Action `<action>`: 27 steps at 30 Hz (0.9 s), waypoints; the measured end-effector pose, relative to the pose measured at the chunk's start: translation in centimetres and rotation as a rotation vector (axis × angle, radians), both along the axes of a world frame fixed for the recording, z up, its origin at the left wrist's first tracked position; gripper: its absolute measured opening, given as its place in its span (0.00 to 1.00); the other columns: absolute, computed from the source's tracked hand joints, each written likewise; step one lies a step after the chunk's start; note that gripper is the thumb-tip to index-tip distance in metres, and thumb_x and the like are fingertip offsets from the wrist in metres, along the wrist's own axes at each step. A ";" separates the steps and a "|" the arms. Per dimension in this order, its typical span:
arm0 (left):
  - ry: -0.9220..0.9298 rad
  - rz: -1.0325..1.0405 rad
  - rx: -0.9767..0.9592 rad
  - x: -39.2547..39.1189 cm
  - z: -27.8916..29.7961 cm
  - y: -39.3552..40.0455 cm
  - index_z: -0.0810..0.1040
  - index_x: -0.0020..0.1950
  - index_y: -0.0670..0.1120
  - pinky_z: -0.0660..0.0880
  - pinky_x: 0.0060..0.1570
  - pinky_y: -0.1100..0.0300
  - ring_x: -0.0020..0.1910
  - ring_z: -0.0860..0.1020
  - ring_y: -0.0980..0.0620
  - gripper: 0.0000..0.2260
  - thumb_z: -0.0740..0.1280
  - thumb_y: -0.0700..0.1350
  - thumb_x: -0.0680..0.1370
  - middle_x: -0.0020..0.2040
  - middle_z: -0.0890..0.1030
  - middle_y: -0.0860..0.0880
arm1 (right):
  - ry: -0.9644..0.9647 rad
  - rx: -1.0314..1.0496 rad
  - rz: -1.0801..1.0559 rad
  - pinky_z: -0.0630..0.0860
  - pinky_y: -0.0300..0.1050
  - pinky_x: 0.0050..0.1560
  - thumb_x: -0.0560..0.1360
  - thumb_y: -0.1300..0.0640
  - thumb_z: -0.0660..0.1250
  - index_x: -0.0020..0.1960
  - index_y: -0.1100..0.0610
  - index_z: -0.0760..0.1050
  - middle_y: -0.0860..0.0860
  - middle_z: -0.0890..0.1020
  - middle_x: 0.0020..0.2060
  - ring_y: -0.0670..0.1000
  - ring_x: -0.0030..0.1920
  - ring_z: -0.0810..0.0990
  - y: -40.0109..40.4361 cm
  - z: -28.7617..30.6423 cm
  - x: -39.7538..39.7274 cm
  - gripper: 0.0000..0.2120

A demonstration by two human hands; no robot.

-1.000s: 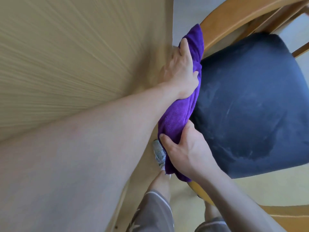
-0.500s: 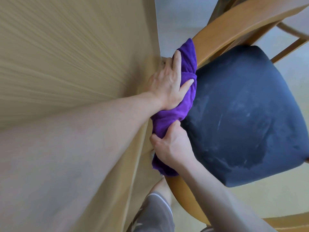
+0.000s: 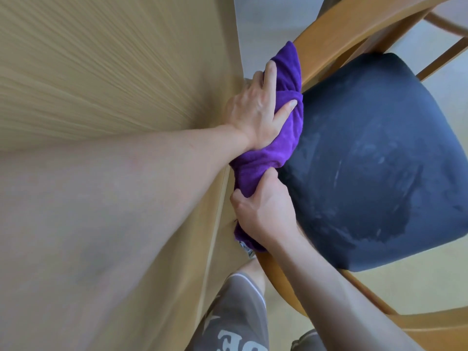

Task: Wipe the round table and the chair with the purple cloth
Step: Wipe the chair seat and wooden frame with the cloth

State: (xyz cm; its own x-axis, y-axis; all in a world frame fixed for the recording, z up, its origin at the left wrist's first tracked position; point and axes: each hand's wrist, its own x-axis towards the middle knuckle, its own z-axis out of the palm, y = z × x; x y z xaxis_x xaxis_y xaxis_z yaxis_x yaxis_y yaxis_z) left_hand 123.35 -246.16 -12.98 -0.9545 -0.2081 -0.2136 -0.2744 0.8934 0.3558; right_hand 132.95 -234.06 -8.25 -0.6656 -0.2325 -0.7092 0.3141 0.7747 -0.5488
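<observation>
The purple cloth (image 3: 281, 138) is bunched along the curved wooden back rail of the chair (image 3: 349, 24), beside its dark blue seat (image 3: 374, 158). My left hand (image 3: 255, 112) wraps over the upper part of the cloth, thumb on the seat side and fingers over the rail. Lower down, my right hand (image 3: 263, 211) grips the cloth's lower end against the rail. The round table (image 3: 101, 72), light wood, fills the left of the view, its edge right next to the chair.
The seat shows pale smears and a darker damp patch at its lower right. My legs in grey shorts (image 3: 235, 315) stand between table and chair. Pale floor (image 3: 263, 24) shows beyond the table edge. More chair rails (image 3: 445, 51) run at top right.
Both hands have drawn closer together along the rail, bunching the cloth shorter. The view has shifted, so the chair sits a little lower and further right.
</observation>
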 end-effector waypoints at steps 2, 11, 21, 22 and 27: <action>0.020 0.034 0.069 0.0 0.0 0.0 0.55 0.81 0.42 0.74 0.60 0.45 0.64 0.76 0.40 0.33 0.58 0.61 0.83 0.72 0.73 0.43 | 0.144 0.037 0.072 0.65 0.31 0.26 0.75 0.50 0.68 0.56 0.52 0.64 0.43 0.74 0.38 0.44 0.30 0.75 1.1 0.8 1.9 0.16; 0.075 0.147 0.155 0.9 0.1 0.8 0.56 0.81 0.44 0.73 0.65 0.48 0.69 0.74 0.43 0.34 0.62 0.61 0.82 0.74 0.71 0.46 | 0.349 0.118 0.168 0.61 0.49 0.37 0.76 0.47 0.64 0.48 0.52 0.59 0.44 0.67 0.36 0.46 0.31 0.63 1.7 0.4 3.7 0.15; -0.122 0.545 0.368 6.9 2.3 4.7 0.55 0.82 0.42 0.64 0.69 0.61 0.75 0.69 0.44 0.35 0.69 0.49 0.82 0.78 0.66 0.42 | 0.360 0.005 0.210 0.67 0.47 0.36 0.74 0.43 0.64 0.47 0.51 0.63 0.45 0.74 0.38 0.51 0.38 0.75 5.7 0.3 5.9 0.15; -0.124 0.550 0.319 7.3 2.5 5.1 0.56 0.82 0.41 0.64 0.68 0.61 0.75 0.69 0.44 0.34 0.69 0.50 0.82 0.78 0.66 0.42 | 0.385 -0.005 0.220 0.68 0.47 0.38 0.74 0.42 0.65 0.50 0.50 0.64 0.44 0.76 0.41 0.52 0.41 0.77 7.2 0.3 6.9 0.14; -0.128 0.571 0.123 9.8 3.2 7.6 0.56 0.83 0.46 0.70 0.68 0.51 0.73 0.72 0.42 0.37 0.70 0.54 0.79 0.78 0.66 0.44 | 0.482 -0.021 0.336 0.65 0.39 0.42 0.73 0.41 0.68 0.62 0.52 0.70 0.46 0.80 0.50 0.49 0.51 0.79 14.3 -0.4 10.4 0.23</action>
